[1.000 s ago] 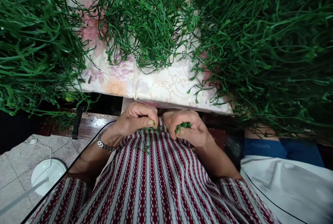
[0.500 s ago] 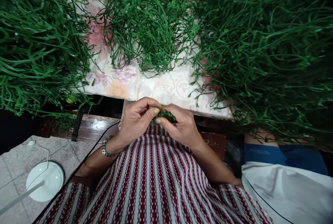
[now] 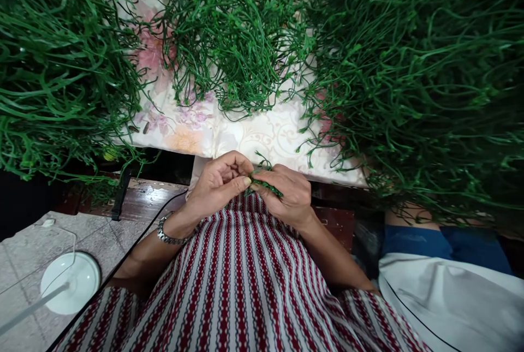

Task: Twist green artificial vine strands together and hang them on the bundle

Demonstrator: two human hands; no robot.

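Both hands meet over my lap at the near edge of the table. My left hand (image 3: 223, 183) pinches one end of a small green plastic stem piece (image 3: 267, 183) between thumb and forefinger. Closed around the rest of that piece is my right hand (image 3: 284, 191); its fingers hide most of it. One thin curled sprig (image 3: 264, 160) sticks up above the right fingers. Straight ahead on the table lies a loose pile of thin green plastic stems (image 3: 241, 41), beyond both hands and not touching them.
A large heap of broader green strands (image 3: 53, 68) covers the table's left, and another big heap (image 3: 421, 79) its right. Flowered cloth (image 3: 262, 136) covers the table. A white round base with a pole (image 3: 71, 284) stands on the floor at left. Someone in a white garment (image 3: 454, 297) is at right.
My right hand has shifted slightly right and its fingers now reach over the green piece. A curled sprig now shows above them. My left hand keeps its pinch.
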